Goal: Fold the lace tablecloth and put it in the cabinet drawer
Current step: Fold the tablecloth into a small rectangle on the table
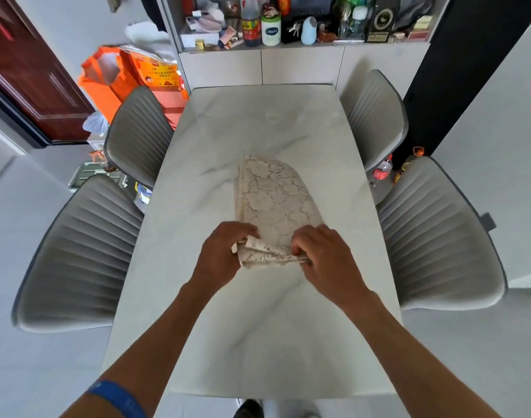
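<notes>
Table (258,122), centre, long axis running away from the person. On it, nearer half: lace tablecloth (273,197), folded, its near edge gripped by left hand (222,251) and right hand (324,257) side by side. Two chairs (86,251) at the table's left, two more at its right. Cabinet (300,64) behind the far end, shelf items on top. Bags (131,76) on floor, far left.
</notes>
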